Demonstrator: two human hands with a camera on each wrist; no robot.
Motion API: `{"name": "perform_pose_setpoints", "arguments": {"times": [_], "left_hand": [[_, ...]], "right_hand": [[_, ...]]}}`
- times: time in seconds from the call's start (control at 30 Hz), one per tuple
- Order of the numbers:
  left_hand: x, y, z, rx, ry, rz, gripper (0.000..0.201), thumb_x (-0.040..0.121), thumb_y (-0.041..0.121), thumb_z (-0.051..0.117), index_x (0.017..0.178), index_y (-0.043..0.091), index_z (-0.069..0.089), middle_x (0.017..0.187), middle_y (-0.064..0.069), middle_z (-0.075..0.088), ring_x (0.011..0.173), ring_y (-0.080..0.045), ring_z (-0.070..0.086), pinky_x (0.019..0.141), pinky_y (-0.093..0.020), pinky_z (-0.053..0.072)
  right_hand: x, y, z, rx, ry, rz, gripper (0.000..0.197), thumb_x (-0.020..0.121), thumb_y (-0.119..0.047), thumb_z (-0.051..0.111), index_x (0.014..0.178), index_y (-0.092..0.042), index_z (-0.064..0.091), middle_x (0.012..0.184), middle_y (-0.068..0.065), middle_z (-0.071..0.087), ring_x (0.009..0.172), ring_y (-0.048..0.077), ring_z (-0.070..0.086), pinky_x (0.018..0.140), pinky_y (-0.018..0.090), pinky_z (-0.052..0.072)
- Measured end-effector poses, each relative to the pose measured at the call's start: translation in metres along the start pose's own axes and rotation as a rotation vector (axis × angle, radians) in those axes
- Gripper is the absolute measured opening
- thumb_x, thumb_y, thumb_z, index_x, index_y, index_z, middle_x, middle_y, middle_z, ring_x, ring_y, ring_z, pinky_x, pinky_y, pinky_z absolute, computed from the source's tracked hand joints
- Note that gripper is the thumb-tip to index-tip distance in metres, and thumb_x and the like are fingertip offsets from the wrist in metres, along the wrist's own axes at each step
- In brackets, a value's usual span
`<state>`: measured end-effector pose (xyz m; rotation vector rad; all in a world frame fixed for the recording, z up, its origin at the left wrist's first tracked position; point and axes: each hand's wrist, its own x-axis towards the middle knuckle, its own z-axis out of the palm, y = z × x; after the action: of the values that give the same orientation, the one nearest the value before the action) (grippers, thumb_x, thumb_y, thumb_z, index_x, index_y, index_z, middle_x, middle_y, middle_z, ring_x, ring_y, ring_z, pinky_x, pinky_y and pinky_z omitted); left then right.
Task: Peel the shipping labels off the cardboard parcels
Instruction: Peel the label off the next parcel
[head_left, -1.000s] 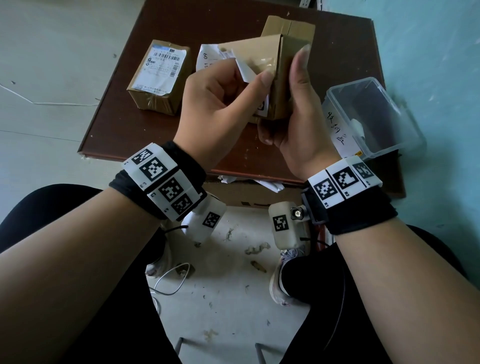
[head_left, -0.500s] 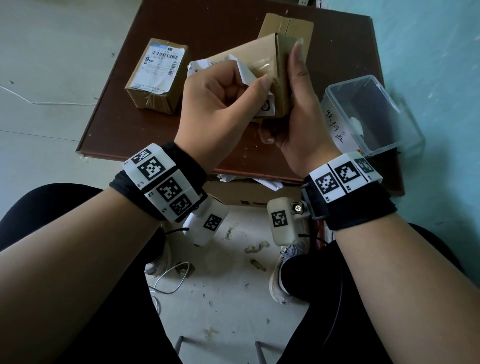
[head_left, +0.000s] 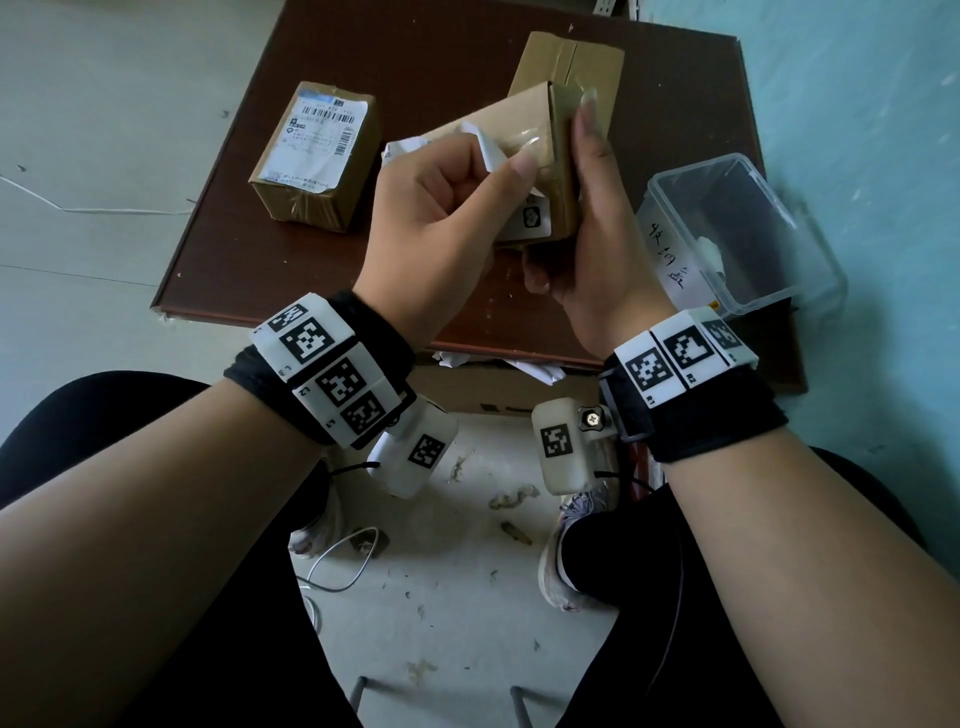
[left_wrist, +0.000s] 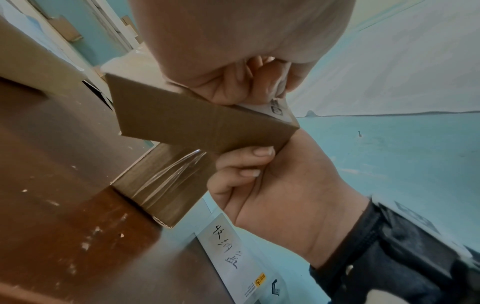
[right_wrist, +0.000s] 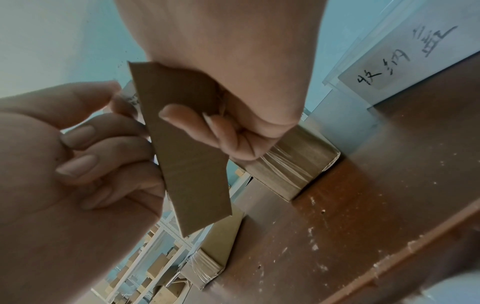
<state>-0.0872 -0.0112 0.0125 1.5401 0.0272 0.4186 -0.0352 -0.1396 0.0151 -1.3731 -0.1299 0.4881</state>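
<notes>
The right hand (head_left: 597, 234) holds a small brown cardboard box (head_left: 524, 140) up over the dark brown wooden table (head_left: 441, 57). The left hand (head_left: 436, 218) is curled tight, pinching the crumpled white paper label (head_left: 485, 143), still partly stuck to the box.

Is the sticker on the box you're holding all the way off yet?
Not yet. The left hand pinches the crumpled loose part of the label, but its lower end remains stuck on the box.
</notes>
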Motion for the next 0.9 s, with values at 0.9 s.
{"name": "perform_pose_setpoints", "arguments": {"times": [0.9], "left_hand": [[-0.0055,0.0096,0.0018,0.034,-0.016,-0.079,0.035,0.105,0.002,0.059,0.072,0.011,0.054,0.047,0.015,0.052,0.037,0.001,0.044,0.041,-0.015,0.035]], "right_hand": [[0.0071,0.0075,-0.0074,-0.071,0.003,0.078,0.076,0.1,-0.08,0.044,0.129,-0.02,0.081,0.118,0.015,0.081,0.113,0.038,0.078,0.09,0.046,0.058]]}}
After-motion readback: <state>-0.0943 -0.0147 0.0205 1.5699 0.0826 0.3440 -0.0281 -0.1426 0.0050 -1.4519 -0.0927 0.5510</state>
